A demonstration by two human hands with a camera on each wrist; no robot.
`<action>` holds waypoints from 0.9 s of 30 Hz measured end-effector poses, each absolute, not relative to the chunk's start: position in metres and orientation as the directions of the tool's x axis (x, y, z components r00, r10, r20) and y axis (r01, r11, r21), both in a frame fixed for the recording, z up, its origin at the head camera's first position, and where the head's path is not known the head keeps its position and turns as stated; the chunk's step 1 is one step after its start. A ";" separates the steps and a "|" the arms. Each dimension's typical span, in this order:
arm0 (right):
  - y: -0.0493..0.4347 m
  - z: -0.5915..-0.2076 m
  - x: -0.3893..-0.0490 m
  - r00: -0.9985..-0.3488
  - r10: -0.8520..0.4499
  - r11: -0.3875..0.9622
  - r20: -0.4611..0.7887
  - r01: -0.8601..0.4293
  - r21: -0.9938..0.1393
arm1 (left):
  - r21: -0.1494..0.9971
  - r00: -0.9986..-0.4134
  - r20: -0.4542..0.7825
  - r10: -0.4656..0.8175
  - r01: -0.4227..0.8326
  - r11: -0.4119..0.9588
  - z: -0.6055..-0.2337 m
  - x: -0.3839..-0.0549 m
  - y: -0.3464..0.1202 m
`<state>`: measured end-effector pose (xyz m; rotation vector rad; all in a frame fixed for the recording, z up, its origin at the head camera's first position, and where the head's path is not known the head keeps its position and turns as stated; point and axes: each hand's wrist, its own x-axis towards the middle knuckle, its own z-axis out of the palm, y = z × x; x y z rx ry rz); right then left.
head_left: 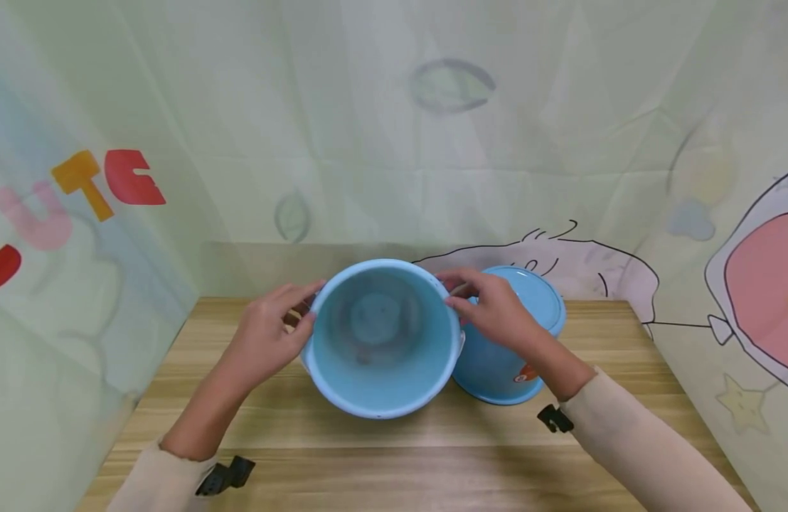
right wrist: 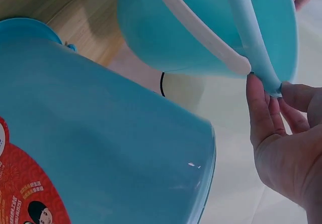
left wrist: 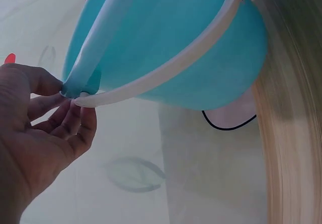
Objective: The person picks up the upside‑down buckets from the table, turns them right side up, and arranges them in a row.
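Note:
A light blue bucket (head_left: 381, 380) is tilted with its mouth toward me, its round inner bottom showing. My left hand (head_left: 262, 338) pinches the rim at the left side, thumb against the edge. On the opposite side my right hand (head_left: 496, 313) grips the rim between thumb and fingers. The pale carrying handle (left wrist: 171, 68) hangs along the bucket's far outer side, its curve close to the fingers of both hands. Beside the right hand stands a second blue container (head_left: 496, 370), flat round face up, with a red-orange label (right wrist: 30, 183); the right forearm partly covers it.
Under the buckets is a wood-grain table (head_left: 343, 476). A pale printed cloth (head_left: 355, 142) with letters and cartoon drawings hangs behind and at both sides of it. Black straps (head_left: 226, 475) sit at the sleeve cuffs.

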<state>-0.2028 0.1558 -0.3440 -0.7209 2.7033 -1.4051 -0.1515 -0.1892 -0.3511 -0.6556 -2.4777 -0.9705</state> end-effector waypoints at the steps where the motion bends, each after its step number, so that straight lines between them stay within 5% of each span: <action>1: 0.156 -0.343 -0.203 -0.897 -0.400 0.484 0.186 -0.380 -0.788 | 0.535 -0.822 0.500 0.273 0.541 0.649 -0.350 -0.152 -0.189; 11: 0.156 -0.342 -0.208 -0.924 -0.371 0.478 0.091 -0.274 -0.834 | 0.634 -0.906 0.343 0.249 0.419 0.650 -0.340 -0.158 -0.186; 27: 0.153 -0.336 -0.226 -0.920 -0.388 0.517 -0.050 -0.172 -0.839 | 0.675 -0.947 0.180 0.267 0.316 0.667 -0.327 -0.177 -0.187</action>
